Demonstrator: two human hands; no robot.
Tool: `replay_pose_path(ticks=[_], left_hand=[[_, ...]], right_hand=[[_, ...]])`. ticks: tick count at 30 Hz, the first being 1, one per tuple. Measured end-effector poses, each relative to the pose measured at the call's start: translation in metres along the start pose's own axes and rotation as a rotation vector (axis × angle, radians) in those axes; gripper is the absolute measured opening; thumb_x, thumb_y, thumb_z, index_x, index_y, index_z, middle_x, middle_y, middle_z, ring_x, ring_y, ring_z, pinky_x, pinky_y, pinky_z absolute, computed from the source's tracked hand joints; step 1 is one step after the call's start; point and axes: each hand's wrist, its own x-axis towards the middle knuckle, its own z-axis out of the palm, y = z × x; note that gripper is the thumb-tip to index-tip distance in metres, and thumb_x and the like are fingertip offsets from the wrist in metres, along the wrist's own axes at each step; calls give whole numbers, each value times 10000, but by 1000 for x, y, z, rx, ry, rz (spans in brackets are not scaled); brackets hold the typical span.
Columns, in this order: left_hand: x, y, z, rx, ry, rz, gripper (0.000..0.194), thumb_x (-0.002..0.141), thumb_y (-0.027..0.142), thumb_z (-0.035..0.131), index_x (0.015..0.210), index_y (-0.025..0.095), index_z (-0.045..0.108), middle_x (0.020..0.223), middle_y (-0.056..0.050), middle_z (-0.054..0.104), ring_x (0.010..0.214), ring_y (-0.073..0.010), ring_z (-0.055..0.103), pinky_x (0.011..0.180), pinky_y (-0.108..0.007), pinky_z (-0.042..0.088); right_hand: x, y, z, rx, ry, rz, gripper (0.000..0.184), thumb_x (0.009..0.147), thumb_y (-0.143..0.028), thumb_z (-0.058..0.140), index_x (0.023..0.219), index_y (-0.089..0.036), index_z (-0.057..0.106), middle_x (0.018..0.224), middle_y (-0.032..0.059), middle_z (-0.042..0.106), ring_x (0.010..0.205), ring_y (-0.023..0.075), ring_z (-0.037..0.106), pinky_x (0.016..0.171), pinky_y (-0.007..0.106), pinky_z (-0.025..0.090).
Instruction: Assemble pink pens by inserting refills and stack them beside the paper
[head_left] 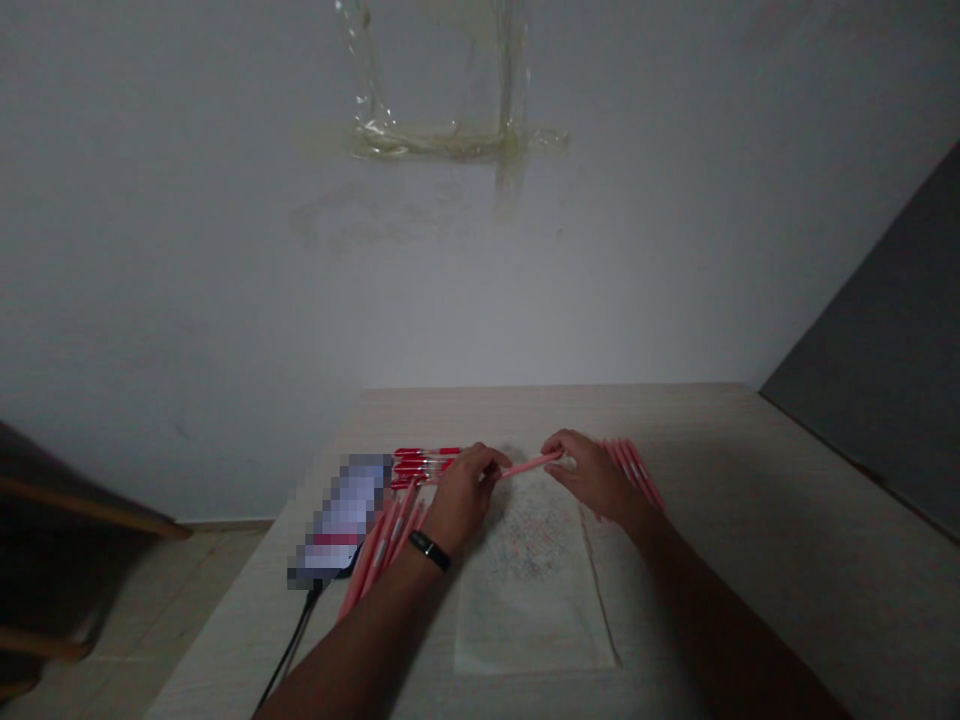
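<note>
A slim pink pen (pixel 531 464) is stretched between my two hands above a sheet of paper (pixel 532 625). My left hand (pixel 469 485) pinches its left end, and the fingers of my right hand (pixel 589 472) close on the other end. Dense reddish and dark scribbles cover the paper's upper middle. Beside my left forearm lie several pink pens (pixel 382 540), partly hidden by the arm. Behind my left hand is a row of red-capped clear pens (pixel 424 465). More pink pens (pixel 634 465) lie side by side just beyond my right wrist.
A phone (pixel 341 520) with a blurred-out screen rests at the table's left side, a black cable (pixel 296 635) running from it toward the front. The pale wooden table (pixel 750 560) meets a wall with old tape (pixel 435 145) on it. Wooden furniture (pixel 97 510) stands at far left.
</note>
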Motion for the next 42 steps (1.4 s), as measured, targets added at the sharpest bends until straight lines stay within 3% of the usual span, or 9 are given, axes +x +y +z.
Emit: replay_pose_path(ticks=[3,7,15,19,25,28,31,38,42], left_hand=[[0,0,0,16,1,12,214,846,61,547,940,190,690,885,-48,647,842,-177,605,773,-286,460],[0,1,-1,14,8,20,212,847,55,543,935,184,686,884,-51,647,842,-178,605,775,-288,458],[0,3,-3,27,-2,4,211,865,72,532,944,184,693,896,-56,649,851,-184,601,781,-294,460],[1,1,-2,29,-16,17,222,863,68,529,953,183,696,910,-63,653,865,-186,604,793,-297,464],[0,2,-2,39,2,6,221,864,64,530,936,188,698,897,-60,652,858,-187,602,783,-294,459],[0,2,-3,41,-5,16,218,868,66,530,944,189,693,897,-55,650,849,-182,599,778,-292,457],[1,2,-3,38,-8,27,206,872,78,532,950,187,688,906,-59,651,860,-184,601,789,-295,462],[0,3,-3,27,-9,21,218,880,85,518,960,194,689,913,-61,652,879,-193,602,785,-302,462],[-1,2,-2,14,-38,24,206,870,84,531,938,194,691,922,-63,655,889,-192,603,795,-302,463]], right_hand=[[1,0,-1,-30,-37,0,39,930,-196,587,938,-190,624,922,41,667,889,182,614,805,304,459],[1,-2,-1,-68,-73,14,179,984,-250,514,868,-182,633,865,44,665,839,179,608,777,300,444],[-1,-1,0,-49,-72,44,42,922,-219,595,956,-194,599,909,19,655,856,170,604,756,275,430],[0,-1,-1,-82,-114,42,191,983,-281,520,852,-183,619,815,18,645,778,165,593,720,276,419],[-1,1,-1,-12,-63,88,166,893,-253,643,1047,-207,602,981,29,672,891,175,616,766,277,454],[-1,-1,-3,-33,-77,69,54,927,-247,587,949,-203,608,899,13,660,839,164,610,735,269,443],[0,-2,-4,-72,-93,51,185,971,-276,516,837,-196,615,808,7,641,770,157,597,707,271,430],[-1,0,-5,-19,-72,61,62,905,-262,611,931,-208,625,886,12,663,821,168,613,732,280,462],[-1,-3,-7,-85,-102,64,207,960,-319,543,817,-197,630,776,6,629,717,152,595,650,256,432]])
